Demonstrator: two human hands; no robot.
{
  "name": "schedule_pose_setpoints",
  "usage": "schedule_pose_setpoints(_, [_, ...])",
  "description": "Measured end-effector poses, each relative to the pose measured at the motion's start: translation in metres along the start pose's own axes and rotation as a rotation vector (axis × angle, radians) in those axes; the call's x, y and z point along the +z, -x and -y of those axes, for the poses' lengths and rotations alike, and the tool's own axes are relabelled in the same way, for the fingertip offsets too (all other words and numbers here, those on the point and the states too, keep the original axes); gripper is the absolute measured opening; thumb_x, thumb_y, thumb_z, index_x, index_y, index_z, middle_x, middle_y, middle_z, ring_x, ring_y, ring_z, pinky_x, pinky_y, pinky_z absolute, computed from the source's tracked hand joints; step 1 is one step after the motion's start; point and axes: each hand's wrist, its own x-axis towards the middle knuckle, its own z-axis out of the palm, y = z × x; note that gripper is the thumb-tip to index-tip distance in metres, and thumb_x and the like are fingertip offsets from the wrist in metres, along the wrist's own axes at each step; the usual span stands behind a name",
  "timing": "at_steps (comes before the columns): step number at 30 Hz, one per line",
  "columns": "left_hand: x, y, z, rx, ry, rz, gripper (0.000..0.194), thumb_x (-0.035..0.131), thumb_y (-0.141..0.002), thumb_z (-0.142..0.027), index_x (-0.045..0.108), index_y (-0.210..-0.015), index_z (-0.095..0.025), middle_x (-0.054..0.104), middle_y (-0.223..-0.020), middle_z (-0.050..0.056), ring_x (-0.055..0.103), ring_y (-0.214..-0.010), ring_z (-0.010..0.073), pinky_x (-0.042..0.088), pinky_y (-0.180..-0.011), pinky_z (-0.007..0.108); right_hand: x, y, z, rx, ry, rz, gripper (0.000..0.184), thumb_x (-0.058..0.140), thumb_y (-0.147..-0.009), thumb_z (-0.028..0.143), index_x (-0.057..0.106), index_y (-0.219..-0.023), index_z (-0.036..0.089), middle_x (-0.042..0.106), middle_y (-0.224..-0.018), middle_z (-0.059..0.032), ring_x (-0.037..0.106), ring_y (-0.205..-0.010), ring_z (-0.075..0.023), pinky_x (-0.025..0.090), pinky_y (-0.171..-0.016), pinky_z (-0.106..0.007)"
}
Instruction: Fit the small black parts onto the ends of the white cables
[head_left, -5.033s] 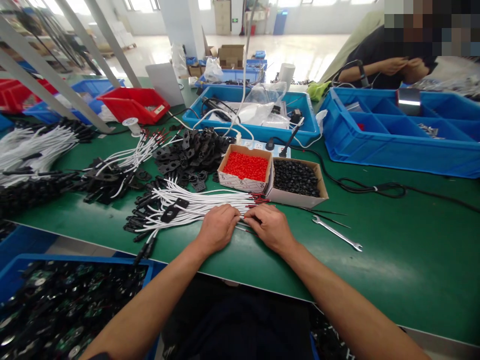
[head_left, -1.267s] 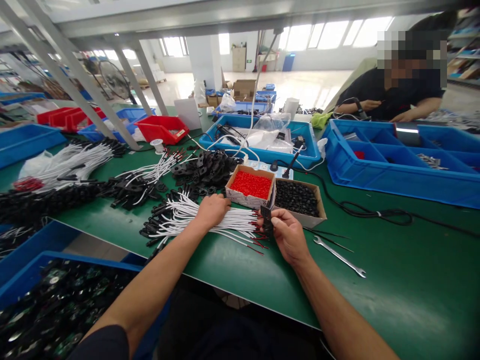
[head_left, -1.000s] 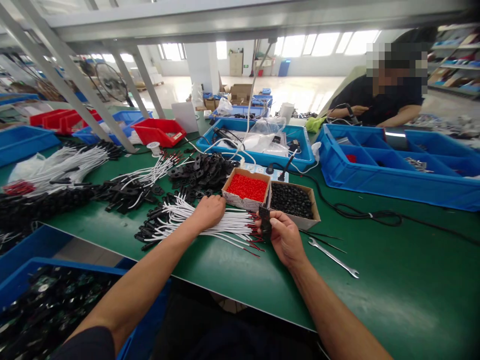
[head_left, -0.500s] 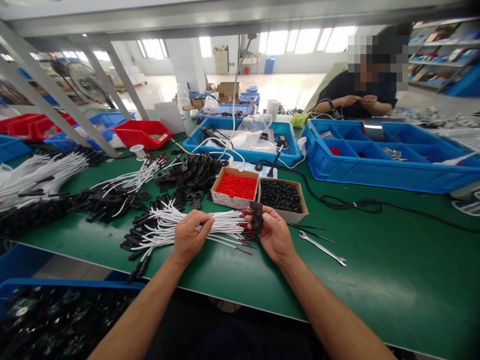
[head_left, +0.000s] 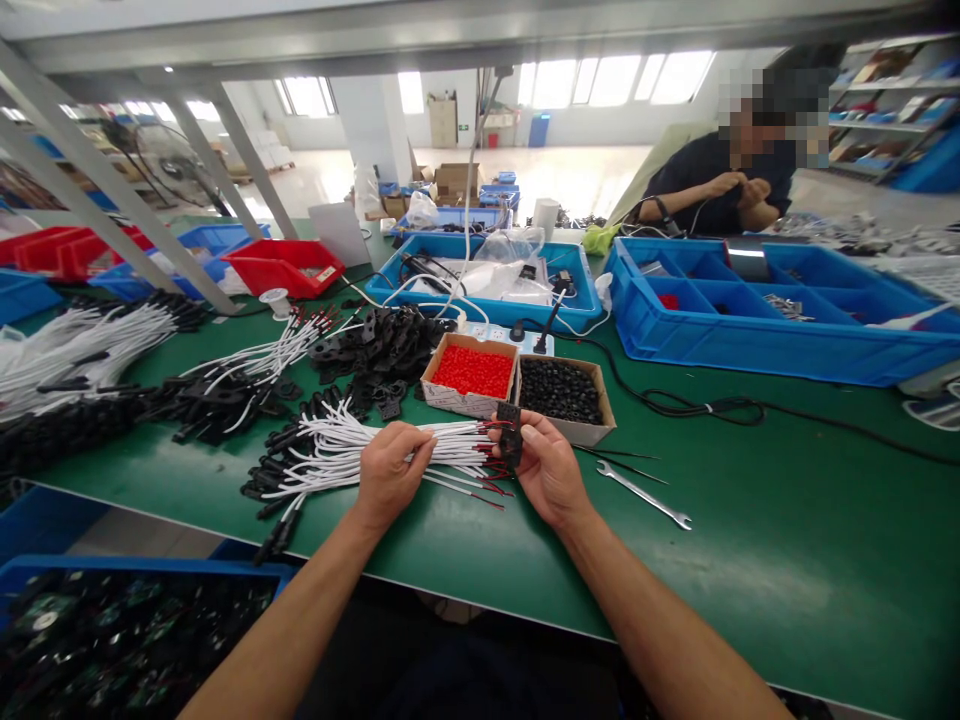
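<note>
A bundle of white cables (head_left: 330, 455) with red-tipped ends lies on the green table (head_left: 750, 540) in front of me. My left hand (head_left: 390, 472) is closed, pinching one white cable out of the bundle. My right hand (head_left: 549, 470) is closed on a small black plastic part (head_left: 511, 437), held upright beside the cables' red ends. Just behind my hands stand a cardboard box of red beads (head_left: 472, 372) and a cardboard box of black beads (head_left: 561, 392).
A wrench (head_left: 645, 494) lies right of my right hand. Black parts (head_left: 386, 345) and more cables (head_left: 75, 335) cover the left of the table. Blue bins (head_left: 750, 310) stand behind, and a red tray (head_left: 281, 265). A co-worker (head_left: 712, 180) sits at the far right. A black cord (head_left: 720, 408) crosses the table.
My right hand picked up the black part. My left hand went from resting on the bundle to pinching one cable, drawing nearer the right hand. The camera shifted slightly.
</note>
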Motion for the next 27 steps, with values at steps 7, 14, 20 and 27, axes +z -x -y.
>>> schedule_pose_setpoints(7, [0.0017,0.0003,0.002,0.001,-0.047,-0.012,0.006,0.06,-0.088,-0.02,0.066,-0.088,-0.019,0.063,-0.08,0.003,0.059,-0.078,0.0135,0.048,-0.073,0.026,0.0,-0.0001,0.0,0.01,-0.002,-0.007,0.028,0.068,-0.085,0.033,0.059,-0.108,0.018,0.07,-0.102,-0.0083,0.068,-0.083,-0.0171,0.058,-0.072,-0.029])
schedule_pose_setpoints(14, [0.0024,0.004,0.0051,0.159,-0.089,-0.084,0.012,0.066,-0.08,-0.011,0.065,-0.089,-0.018,0.063,-0.08,0.002,0.059,-0.077,0.0136,0.048,-0.072,0.026,0.002,-0.0029,-0.0026,-0.02,0.057,-0.084,0.033,0.073,-0.08,0.031,0.061,-0.106,0.016,0.07,-0.101,-0.0098,0.068,-0.081,-0.0177,0.058,-0.067,-0.029])
schedule_pose_setpoints(20, [0.0018,0.0042,0.0007,0.181,-0.022,-0.113,0.019,0.068,-0.077,-0.006,0.063,-0.09,-0.018,0.063,-0.081,0.002,0.058,-0.077,0.0137,0.048,-0.071,0.027,0.0013,-0.0021,-0.003,-0.017,0.059,-0.096,0.035,0.074,-0.08,0.032,0.059,-0.107,0.016,0.071,-0.096,-0.0101,0.068,-0.08,-0.0188,0.059,-0.067,-0.031])
schedule_pose_setpoints(27, [0.0008,0.0064,0.0002,0.266,-0.001,-0.044,0.023,0.069,-0.075,-0.004,0.061,-0.089,-0.019,0.061,-0.076,0.001,0.054,-0.071,0.0132,0.044,-0.068,0.027,0.0011,-0.0019,-0.0015,-0.026,0.053,-0.091,0.031,0.072,-0.082,0.032,0.06,-0.105,0.014,0.07,-0.094,-0.0098,0.067,-0.076,-0.016,0.057,-0.065,-0.027])
